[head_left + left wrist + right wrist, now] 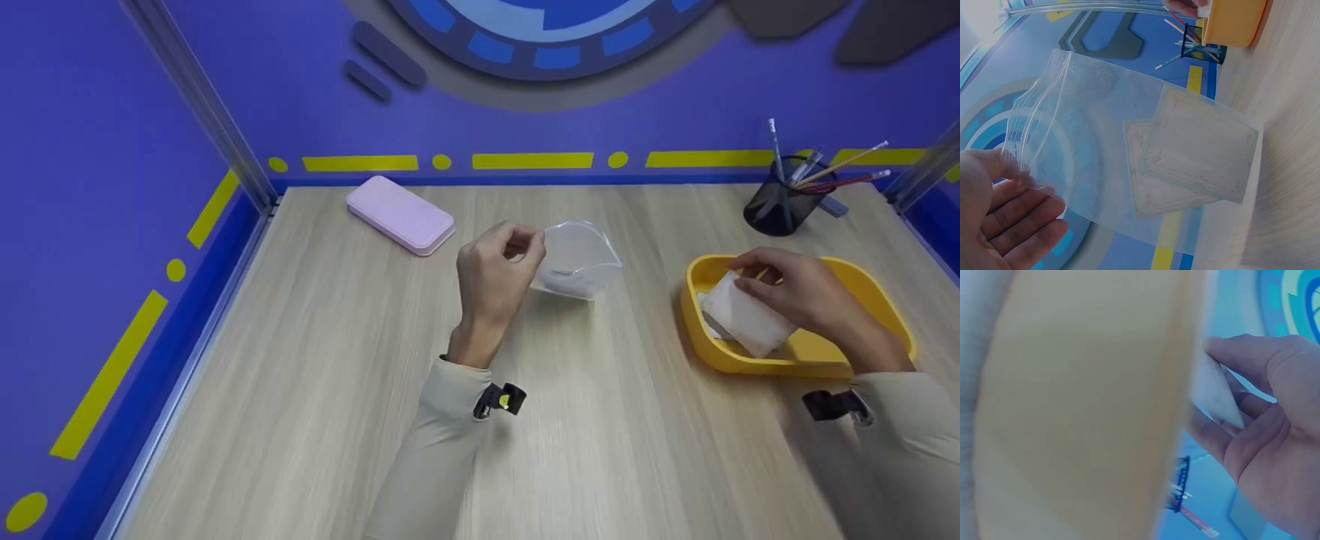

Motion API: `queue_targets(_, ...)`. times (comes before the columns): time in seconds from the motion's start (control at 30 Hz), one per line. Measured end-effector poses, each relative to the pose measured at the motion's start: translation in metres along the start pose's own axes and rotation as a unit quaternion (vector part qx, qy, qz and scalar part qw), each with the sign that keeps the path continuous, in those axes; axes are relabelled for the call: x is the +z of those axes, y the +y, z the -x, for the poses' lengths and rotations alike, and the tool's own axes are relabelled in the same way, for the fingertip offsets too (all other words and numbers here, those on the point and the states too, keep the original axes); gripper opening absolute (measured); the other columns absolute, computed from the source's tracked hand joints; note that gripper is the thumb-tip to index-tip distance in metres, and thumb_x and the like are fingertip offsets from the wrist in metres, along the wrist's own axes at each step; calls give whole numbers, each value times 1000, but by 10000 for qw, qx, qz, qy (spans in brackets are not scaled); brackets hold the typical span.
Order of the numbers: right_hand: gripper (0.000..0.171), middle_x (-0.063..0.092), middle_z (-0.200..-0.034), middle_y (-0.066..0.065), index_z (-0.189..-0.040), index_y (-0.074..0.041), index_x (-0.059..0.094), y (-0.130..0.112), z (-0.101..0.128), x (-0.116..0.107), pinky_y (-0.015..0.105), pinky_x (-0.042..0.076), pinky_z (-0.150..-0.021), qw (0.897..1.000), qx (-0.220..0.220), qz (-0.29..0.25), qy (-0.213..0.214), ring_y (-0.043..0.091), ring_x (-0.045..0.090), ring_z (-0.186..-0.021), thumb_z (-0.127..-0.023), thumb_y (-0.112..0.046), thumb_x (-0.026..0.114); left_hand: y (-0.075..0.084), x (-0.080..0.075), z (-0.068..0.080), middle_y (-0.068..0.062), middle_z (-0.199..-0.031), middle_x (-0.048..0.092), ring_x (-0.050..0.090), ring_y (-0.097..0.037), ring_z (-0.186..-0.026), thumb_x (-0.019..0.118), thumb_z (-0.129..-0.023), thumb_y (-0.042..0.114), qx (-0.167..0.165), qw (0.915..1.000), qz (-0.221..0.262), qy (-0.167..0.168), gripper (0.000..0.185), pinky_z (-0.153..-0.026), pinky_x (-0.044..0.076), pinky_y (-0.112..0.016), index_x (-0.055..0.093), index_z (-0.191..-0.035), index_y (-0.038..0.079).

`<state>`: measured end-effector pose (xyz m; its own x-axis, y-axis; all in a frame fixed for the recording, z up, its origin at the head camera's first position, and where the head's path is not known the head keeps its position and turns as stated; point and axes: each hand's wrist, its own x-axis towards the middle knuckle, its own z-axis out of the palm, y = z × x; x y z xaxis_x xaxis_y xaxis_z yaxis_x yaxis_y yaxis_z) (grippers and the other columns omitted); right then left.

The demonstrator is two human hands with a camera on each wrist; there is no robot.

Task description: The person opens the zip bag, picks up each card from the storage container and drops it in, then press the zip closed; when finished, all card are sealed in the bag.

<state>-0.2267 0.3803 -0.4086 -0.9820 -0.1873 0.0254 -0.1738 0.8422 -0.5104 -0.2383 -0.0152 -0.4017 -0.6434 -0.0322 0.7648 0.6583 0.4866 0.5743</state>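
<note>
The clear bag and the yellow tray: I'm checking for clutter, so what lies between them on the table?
Nothing: in the head view, only bare wooden table separates the clear bag from the yellow tray.

The person is wearing a pale beige long-sleeved top, and both sleeves are running down to the wrists in soft folds, with the cuffs sitting snugly. Both hands, the left hand [496, 274] and the right hand [799, 291], are showing bare, with no rings or gloves visible. A small black clip-like device is sitting on each cuff (the one on the left sleeve is carrying a round yellow spot, the one on the right is showing plain black). The nails are looking short and unpainted where visible.
</note>
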Motion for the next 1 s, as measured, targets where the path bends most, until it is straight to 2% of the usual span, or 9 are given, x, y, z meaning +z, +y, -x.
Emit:
queue_targets(0.07,29,68,-117,23,-133,2,67,-4,2,-3,16,49,-66,9999,4,-76,130,36,59,-100,-107,-10,63,0,0,0,-8,-83,77,73,-17,-72,78,-91,3,-13,10000,3,-11,4,-70,59,-25,77,-88,1)
queue_targets(0.2,30,67,-121,24,-135,0,67,-13,7,-5,5,43,-71,9975,-9,-230,664,35,59,-104,-107,-8,62,0,0,0,-8,-83,76,72,-17,-72,78,-91,3,-3,10000,2,-14,5,-70,59,-25,76,-88,1)
queue_targets(0.3,28,67,-120,22,-132,-1,69,-21,11,-6,-1,38,-77,9913,-120,-327,1272,19,57,-102,-105,-4,64,0,1,0,-8,-82,76,72,-17,-72,79,-91,3,-7,10000,0,-7,5,-69,59,-25,76,-87,1)
queue_targets(0.4,27,68,-118,19,-129,-1,70,-32,13,-7,-2,37,-82,9811,-295,-457,1858,1,52,-96,-102,0,67,0,1,0,-8,-82,76,72,-17,-71,79,-91,3,-19,10000,-18,-8,5,-69,59,-25,76,-87,1)
queue_targets(0.5,24,69,-117,17,-125,0,71,-44,15,-8,1,40,-84,9687,-546,-626,2338,-7,53,-97,-101,1,68,0,1,-1,-8,-82,76,73,-17,-71,79,-91,2,-18,10000,-30,-11,5,-69,59,-25,76,-87,1)
queue_targets(0.8,17,71,-110,-5,-116,3,74,-72,15,-7,9,48,-89,9306,-1022,-1175,3312,1,63,-99,-99,-1,72,0,1,1,-7,-83,76,73,-16,-74,79,-91,3,-36,10000,-48,-19,5,-71,58,-23,76,-87,1)
queue_targets(1.0,17,75,-109,5,-114,1,76,-88,11,-5,14,51,-91,9081,-988,-1592,3746,4,67,-97,-98,-1,74,0,2,0,-7,-82,76,73,-17,-73,79,-91,3,-24,10000,-75,-4,6,-70,58,-23,76,-87,2)
